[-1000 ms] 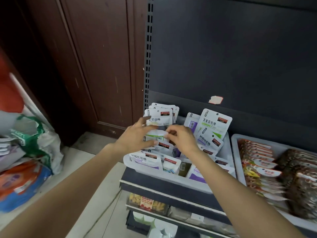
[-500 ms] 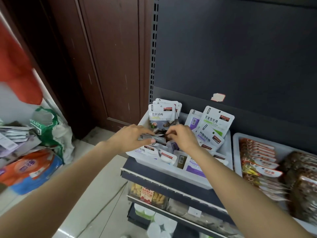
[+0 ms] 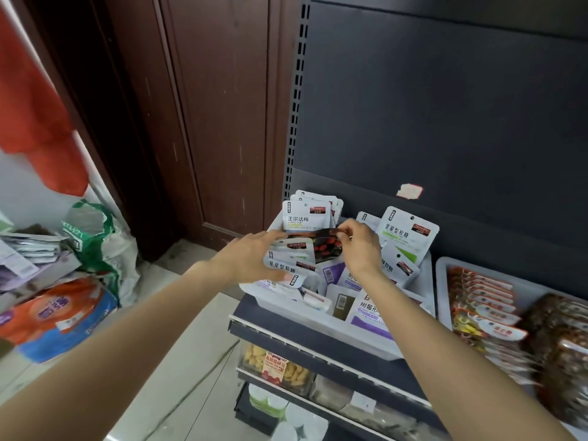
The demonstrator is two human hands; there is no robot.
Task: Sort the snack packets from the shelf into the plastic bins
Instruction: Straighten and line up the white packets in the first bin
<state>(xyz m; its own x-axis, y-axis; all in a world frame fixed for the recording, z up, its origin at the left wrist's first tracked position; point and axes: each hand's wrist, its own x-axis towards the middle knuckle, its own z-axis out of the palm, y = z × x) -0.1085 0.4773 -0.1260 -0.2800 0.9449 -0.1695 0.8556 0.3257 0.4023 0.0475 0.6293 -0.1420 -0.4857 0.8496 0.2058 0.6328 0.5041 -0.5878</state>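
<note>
snack packet [image 3: 323, 246] pinched between both hands, over plastic bin [image 3: 359, 337]

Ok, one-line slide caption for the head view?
Both hands, left hand and right hand, hold a snack packet over the white bin.

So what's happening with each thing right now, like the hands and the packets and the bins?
Left hand: holds a small stack of white packets.
Right hand: pinches a dark-windowed packet, lifted and tilted.
White bin: holds mixed packets, some upright, some lying.
Right bin: packets in neat rows.
</note>
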